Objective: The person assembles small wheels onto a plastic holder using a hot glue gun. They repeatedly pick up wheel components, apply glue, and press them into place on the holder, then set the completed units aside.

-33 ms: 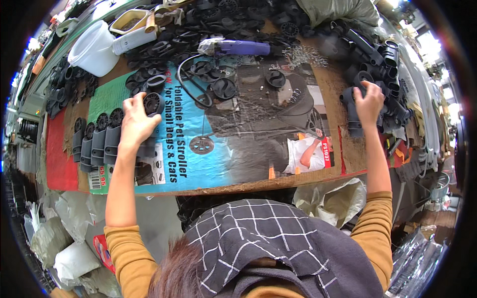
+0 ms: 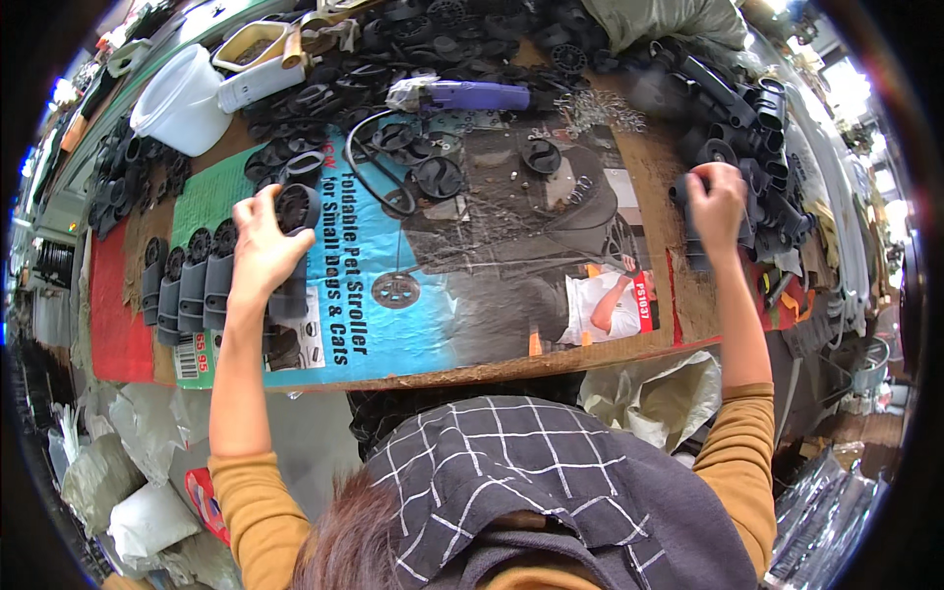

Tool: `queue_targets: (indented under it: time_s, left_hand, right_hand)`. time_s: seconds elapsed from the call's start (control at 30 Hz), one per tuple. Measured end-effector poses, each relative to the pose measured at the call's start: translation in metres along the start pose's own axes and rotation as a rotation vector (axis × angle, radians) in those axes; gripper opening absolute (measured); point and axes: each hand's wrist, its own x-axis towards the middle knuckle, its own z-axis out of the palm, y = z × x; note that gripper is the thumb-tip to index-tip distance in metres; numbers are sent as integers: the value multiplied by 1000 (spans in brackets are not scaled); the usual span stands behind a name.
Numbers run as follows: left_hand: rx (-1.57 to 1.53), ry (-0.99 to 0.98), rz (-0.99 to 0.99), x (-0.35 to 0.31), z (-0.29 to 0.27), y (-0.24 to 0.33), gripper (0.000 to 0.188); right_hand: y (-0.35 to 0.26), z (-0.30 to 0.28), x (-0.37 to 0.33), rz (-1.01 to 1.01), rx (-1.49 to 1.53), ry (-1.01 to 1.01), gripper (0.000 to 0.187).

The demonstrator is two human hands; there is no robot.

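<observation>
On the left of the bench, my left hand has its thumb and fingers around the upper part of a dark grey plastic tube fitting with a round ribbed top. That fitting stands at the right end of a row of similar fittings, set side by side. Over at the right edge, my right hand curls its fingers around another dark plastic fitting, partly hidden by the hand. A heap of dark tube fittings lies beside and beyond that hand.
Printed cardboard covers the bench. A purple power tool with a black cable lies toward the back, near small metal pins. Black round parts are scattered there. A white bucket and a yellow tray stand back left.
My right hand has shifted a little left, its fingers now closed around a fitting. My left hand stays at the row's end, with only a slight shift.
</observation>
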Motion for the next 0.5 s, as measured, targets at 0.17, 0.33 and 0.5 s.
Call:
queue_targets:
  time_s: [0.17,0.33,0.5]
  left_hand:
    - [-365,-186,165,-56,-1,60,94]
    - [-468,-324,257,-71,72,136,93]
    - [-540,-335,271,-59,102,130,95]
  right_hand:
    - [-99,23,-20,109,448,-276,17]
    - [-134,52,-1,251,445,-444,19]
    - [-163,28,-11,306,983,-530,13]
